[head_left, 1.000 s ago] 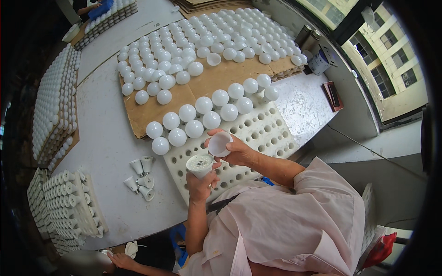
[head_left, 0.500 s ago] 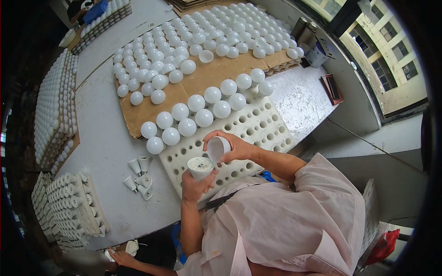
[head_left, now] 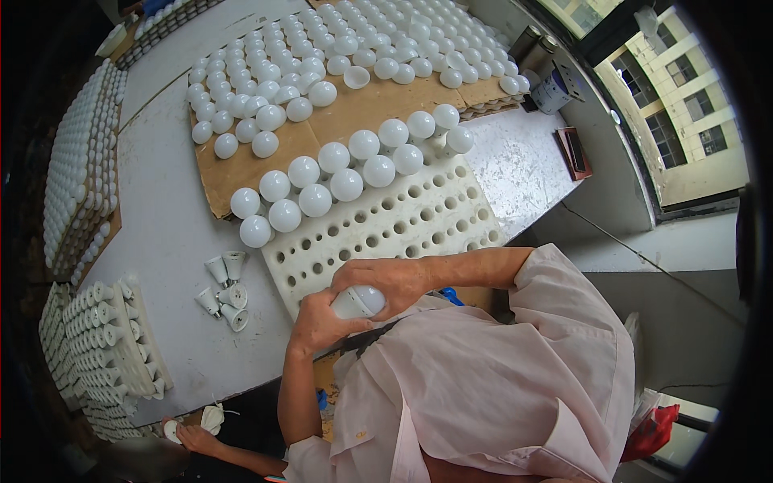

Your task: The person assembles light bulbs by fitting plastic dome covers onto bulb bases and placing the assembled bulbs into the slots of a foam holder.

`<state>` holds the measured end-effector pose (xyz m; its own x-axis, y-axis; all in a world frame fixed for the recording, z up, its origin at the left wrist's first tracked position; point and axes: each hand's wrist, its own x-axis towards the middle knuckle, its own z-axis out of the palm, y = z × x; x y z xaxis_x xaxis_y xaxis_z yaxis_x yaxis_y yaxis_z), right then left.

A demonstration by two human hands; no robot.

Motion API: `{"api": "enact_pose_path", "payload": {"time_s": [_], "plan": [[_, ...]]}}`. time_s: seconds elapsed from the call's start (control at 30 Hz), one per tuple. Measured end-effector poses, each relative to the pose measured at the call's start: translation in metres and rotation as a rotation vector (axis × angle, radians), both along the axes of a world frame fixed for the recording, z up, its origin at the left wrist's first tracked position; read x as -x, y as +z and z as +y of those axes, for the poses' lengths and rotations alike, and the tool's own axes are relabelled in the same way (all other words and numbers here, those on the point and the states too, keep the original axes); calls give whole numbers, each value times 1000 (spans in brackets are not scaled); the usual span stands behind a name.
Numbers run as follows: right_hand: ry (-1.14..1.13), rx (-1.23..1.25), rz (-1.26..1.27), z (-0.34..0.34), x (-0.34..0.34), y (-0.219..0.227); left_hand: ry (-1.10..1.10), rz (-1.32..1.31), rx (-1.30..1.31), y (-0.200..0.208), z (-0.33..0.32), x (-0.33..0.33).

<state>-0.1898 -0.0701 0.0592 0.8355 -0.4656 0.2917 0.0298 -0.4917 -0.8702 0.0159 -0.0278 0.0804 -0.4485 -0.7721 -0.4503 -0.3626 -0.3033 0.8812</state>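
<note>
An LED bulb (head_left: 359, 302), its white dome sitting on the white body, is between my two hands just over the near edge of the foam tray (head_left: 378, 217). My left hand (head_left: 316, 322) wraps the body side, fingers closed. From above and the right, my right hand (head_left: 390, 282) closes over the bulb too, its fingers partly hidden. Two rows of finished-looking white bulbs (head_left: 347, 184) stand in the tray's far holes; the nearer holes show bare. Several loose bulb bodies (head_left: 233, 295) lie on the table to the left.
Many white domes (head_left: 270, 117) cover brown cardboard (head_left: 322, 145) at the back. Stacked trays of domes (head_left: 84, 161) and of bulb bodies (head_left: 109, 338) stand at the left. Another person's hand (head_left: 200, 439) shows at lower left. A red-brown case (head_left: 573, 153) lies by the window.
The separate dome in my right hand has come onto the open bulb body in my left. Both hands have closed together around it, and the bulb now tilts sideways.
</note>
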Motion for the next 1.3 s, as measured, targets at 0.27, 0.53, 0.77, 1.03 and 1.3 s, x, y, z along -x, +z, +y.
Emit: {"api": "enact_pose_path", "payload": {"time_s": [0.27, 0.53, 0.77, 1.03, 1.3], "plan": [[-159, 226, -323, 28, -4, 1, -153, -22, -14, 20, 5, 7], [-178, 126, -257, 24, 3, -3, -58, 87, -227, 15, -1, 17], [-405, 68, -228, 29, -2, -13, 52, 331, -352, -40, 1, -2], [-1060, 210, 43, -31, 113, -22, 768, 179, 110, -93, 28, -57], [-1065, 368, 787, -126, 182, -43, 1160, -625, 377, -201, 41, -188]]}}
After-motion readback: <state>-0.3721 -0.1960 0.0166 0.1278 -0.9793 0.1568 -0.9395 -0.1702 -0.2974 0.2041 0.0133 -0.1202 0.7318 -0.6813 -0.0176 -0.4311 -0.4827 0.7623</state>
